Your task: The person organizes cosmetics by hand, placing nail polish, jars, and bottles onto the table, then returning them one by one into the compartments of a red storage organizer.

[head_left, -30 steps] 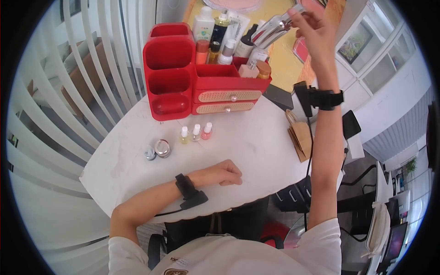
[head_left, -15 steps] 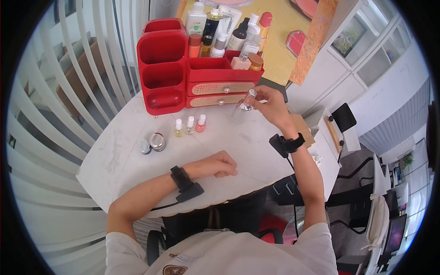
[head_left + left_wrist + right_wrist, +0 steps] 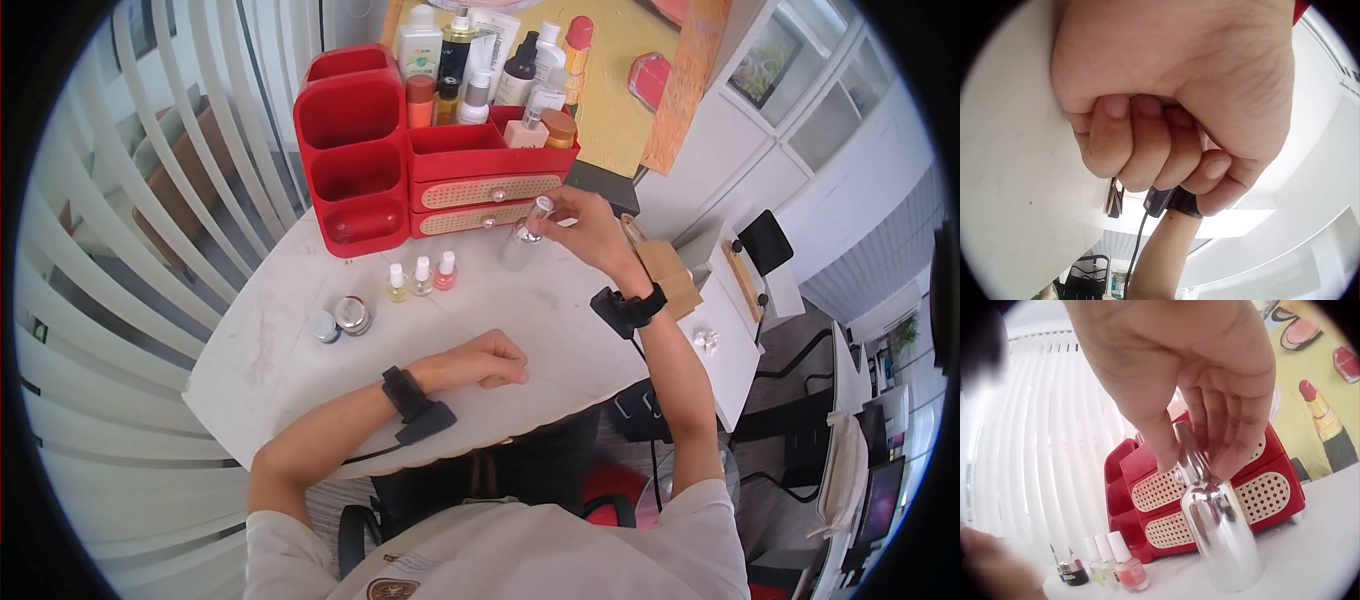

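Observation:
My right hand (image 3: 592, 232) pinches the neck of a shiny silver bottle (image 3: 1221, 540) between thumb and fingers. This bottle stands upright on the white table (image 3: 560, 330), in front of the red organizer's drawers. My left hand (image 3: 478, 360) rests on the table near the front edge; in the left wrist view its fingers (image 3: 1147, 150) are curled into the palm around nothing. Left of the silver bottle are three small nail polish bottles with white caps: yellow (image 3: 397, 286), clear (image 3: 422, 277) and pink (image 3: 446, 273). Farther left sit two small jars with silver lids (image 3: 352, 316).
The red organizer (image 3: 352, 120) stands at the back of the table, with bottles and tubes in its right part. Its left compartments look bare. A brown paper bag (image 3: 668, 280) sits beyond my right wrist. A yellow painted board (image 3: 610, 120) lies behind the organizer.
My right hand has brought the silver bottle down from above the organizer to the table, and the bottle has turned upright. My left hand has stayed in place.

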Demonstrator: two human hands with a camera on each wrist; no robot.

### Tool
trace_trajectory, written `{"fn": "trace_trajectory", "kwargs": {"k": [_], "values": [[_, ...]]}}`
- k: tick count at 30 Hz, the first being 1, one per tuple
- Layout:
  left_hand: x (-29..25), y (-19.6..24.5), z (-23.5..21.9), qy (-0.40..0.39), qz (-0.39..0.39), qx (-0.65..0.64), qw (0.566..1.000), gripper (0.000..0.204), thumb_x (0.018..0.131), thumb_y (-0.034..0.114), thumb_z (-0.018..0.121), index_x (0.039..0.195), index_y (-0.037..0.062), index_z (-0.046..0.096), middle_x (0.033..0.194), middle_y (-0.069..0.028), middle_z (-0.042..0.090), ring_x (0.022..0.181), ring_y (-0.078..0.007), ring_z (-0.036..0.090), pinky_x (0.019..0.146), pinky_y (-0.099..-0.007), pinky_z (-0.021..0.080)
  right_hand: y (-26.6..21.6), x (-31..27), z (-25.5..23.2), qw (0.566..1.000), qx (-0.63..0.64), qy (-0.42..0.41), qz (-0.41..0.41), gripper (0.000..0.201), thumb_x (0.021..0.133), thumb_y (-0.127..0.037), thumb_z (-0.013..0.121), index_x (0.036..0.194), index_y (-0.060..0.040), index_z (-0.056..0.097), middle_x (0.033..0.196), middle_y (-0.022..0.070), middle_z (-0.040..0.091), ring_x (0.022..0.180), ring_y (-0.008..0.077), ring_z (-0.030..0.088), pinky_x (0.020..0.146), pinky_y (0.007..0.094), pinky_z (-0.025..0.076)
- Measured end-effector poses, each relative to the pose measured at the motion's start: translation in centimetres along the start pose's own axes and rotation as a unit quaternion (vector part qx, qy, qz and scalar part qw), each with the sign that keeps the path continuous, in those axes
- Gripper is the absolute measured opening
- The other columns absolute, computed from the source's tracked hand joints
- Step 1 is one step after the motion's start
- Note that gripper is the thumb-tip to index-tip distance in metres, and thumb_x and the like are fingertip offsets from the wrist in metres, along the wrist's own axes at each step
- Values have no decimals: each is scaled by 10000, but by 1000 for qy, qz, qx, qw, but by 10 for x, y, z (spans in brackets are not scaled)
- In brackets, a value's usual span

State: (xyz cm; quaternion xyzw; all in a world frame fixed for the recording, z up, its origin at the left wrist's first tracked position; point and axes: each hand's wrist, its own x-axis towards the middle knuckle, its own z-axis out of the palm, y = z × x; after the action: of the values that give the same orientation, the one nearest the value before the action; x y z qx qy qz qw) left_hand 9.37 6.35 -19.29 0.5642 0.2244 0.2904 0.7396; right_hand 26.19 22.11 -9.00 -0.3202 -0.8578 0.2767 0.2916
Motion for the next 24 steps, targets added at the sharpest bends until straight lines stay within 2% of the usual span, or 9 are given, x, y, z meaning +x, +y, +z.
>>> {"fn": "trace_trajectory", "kwargs": {"k": [2, 6, 9, 11, 12, 14, 18, 20, 24], "values": [[0, 1, 0, -1, 0, 2, 1000, 418, 909, 178, 580, 536, 117, 401, 512, 66, 310, 466, -57, 258, 477, -263, 195, -8, 0, -11, 1000, -11, -4, -18, 319, 831, -130, 775, 1080, 24, 650, 934, 59, 698, 791, 121, 652, 678, 267, 532], [1, 1, 2, 14, 2, -2, 1000, 452, 898, 144, 613, 554, 132, 320, 538, 73, 261, 489, -62, 219, 476, -277, 170, -26, 21, -47, 999, 14, 30, 34, 328, 777, -160, 788, 1034, 15, 683, 927, 72, 708, 765, 109, 637, 671, 275, 529], [1, 1, 3, 19, -2, 7, 1000, 453, 896, 139, 612, 553, 134, 316, 540, 75, 258, 492, -60, 217, 476, -276, 169, -53, 46, -64, 994, -16, 104, -6, 376, 788, -141, 764, 1105, 25, 650, 976, 81, 700, 754, 97, 624, 666, 276, 533], [0, 2, 3, 20, 1, 5, 1000, 454, 896, 137, 611, 554, 136, 313, 542, 75, 254, 492, -60, 214, 477, -276, 168, -63, 60, -65, 994, 100, 43, -9, 466, 794, -121, 747, 1211, 21, 594, 1064, 112, 676, 776, 123, 635, 685, 280, 536], [0, 1, 3, 22, -3, -2, 1000, 455, 897, 136, 611, 555, 137, 310, 543, 76, 250, 492, -60, 212, 476, -276, 167, -61, 67, -63, 994, 101, 43, -11, 466, 794, -121, 747, 1211, 21, 594, 1064, 112, 676, 776, 123, 635, 685, 280, 536], [0, 1, 3, 24, -4, -7, 1000, 456, 898, 134, 611, 557, 139, 308, 545, 78, 245, 492, -59, 210, 475, -276, 167, -52, 79, -59, 998, -36, -4, -50, 528, 822, -41, 697, 1321, -33, 527, 1203, 112, 639, 802, 119, 625, 673, 244, 522], [1, -1, 2, 19, 5, 1, 1000, 458, 905, 138, 606, 564, 142, 300, 543, 81, 242, 490, -57, 212, 474, -276, 168, -35, 90, -48, 995, -32, -39, -81, 552, 804, 1, 680, 1329, -27, 514, 1161, 124, 639, 876, 137, 614, 771, 259, 513], [0, -1, 2, 21, 4, 6, 1000, 460, 906, 139, 606, 565, 143, 297, 541, 81, 243, 490, -56, 214, 474, -276, 168, -33, 92, -44, 998, -12, -38, -46, 555, 797, 23, 675, 1326, -29, 511, 1114, 117, 633, 917, 138, 600, 809, 263, 501], [-1, 3, 4, 24, 8, 24, 999, 463, 909, 145, 602, 562, 144, 296, 535, 80, 249, 487, -56, 215, 472, -275, 167, -25, 101, -41, 996, -11, -59, -65, 541, 800, 29, 679, 1312, -30, 516, 1067, 88, 624, 881, 123, 590, 771, 259, 500]]}}
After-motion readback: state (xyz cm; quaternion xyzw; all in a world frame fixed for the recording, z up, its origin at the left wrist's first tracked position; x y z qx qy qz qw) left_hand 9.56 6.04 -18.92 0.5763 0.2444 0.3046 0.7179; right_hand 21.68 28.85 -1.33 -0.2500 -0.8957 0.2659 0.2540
